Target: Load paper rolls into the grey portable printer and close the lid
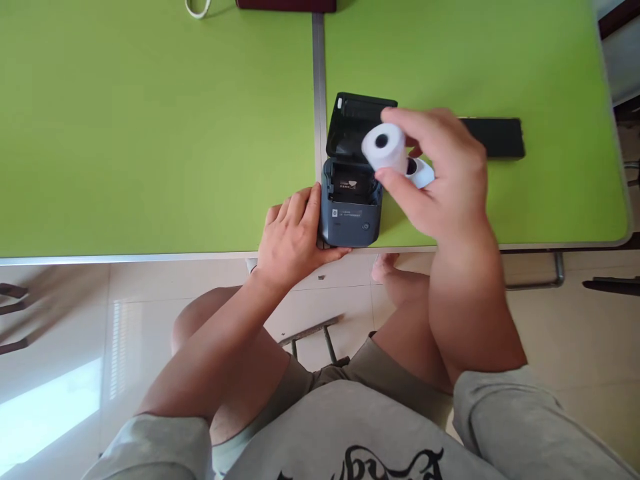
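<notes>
A small dark portable label printer [350,223] sits at the table's front edge with its lid [345,127] swung up and back. The paper bay [353,183] lies exposed, and I see no roll in it. My left hand [293,230] steadies the printer, fingers along its left side and thumb at its front edge. Above the printer's right side, my right hand [445,167] pinches a white paper roll [393,150] between thumb and fingers, its dark core facing up and left. Another white roll [424,175] shows partly behind that hand, on the table.
Right of my hand lies a black box-like object [495,138] on the green table [200,133]. A metal seam [319,80] runs beside the printer. At the far edge are a dark red item [285,4] and a white loop [199,9]. A stool [313,330] stands below.
</notes>
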`<action>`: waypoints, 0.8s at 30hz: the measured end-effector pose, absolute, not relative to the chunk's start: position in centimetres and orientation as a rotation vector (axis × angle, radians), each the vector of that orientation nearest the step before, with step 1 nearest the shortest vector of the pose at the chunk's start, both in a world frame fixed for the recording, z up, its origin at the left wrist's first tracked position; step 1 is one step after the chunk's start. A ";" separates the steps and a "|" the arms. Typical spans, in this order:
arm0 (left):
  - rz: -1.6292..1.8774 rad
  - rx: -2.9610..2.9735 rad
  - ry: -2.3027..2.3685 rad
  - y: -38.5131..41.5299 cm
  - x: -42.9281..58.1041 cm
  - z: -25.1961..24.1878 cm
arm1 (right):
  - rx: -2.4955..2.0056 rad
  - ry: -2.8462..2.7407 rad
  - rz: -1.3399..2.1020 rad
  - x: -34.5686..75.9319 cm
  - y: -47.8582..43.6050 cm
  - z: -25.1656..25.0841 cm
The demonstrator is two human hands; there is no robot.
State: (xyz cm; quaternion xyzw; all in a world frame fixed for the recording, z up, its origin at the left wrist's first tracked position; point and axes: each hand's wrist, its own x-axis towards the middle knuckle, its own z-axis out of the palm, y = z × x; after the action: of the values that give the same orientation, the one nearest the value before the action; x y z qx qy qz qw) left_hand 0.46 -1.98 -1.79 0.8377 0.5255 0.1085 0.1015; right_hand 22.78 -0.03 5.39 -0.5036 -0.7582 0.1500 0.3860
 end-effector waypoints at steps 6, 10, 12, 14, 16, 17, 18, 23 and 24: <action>0.322 2.499 1.526 -2.1 0.5 -1.7 | -1.624 -1.875 0.575 21.4 1.1 4.7; 0.322 2.511 1.505 -2.2 0.5 -1.6 | -1.679 -1.863 0.598 21.3 1.3 4.5; 0.326 2.523 1.497 -2.2 0.5 -1.7 | -1.694 -1.866 0.654 21.3 1.4 4.3; 0.322 2.530 1.498 -2.2 0.5 -1.8 | -1.712 -1.857 0.674 21.2 1.5 4.0; 0.319 2.524 1.508 -2.2 0.5 -1.8 | -1.736 -1.856 0.617 21.2 1.6 3.8; 0.322 2.517 1.514 -2.3 0.6 -1.7 | -1.743 -1.866 0.574 21.3 1.6 3.8; 0.333 2.508 1.520 -2.3 0.6 -1.7 | -1.741 -1.890 0.531 21.3 1.5 3.9; 0.441 2.515 1.501 -2.5 0.5 -1.9 | -1.582 -2.166 0.332 21.4 0.6 5.5; 0.460 2.528 1.495 -2.5 0.4 -2.0 | -1.542 -2.217 0.310 21.3 0.2 5.9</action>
State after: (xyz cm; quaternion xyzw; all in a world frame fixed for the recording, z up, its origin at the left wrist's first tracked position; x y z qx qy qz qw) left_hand 0.45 -2.51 -2.02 0.8473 0.5012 0.1543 0.0844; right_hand 21.30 0.24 5.85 -0.5547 -0.7974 0.1115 0.2099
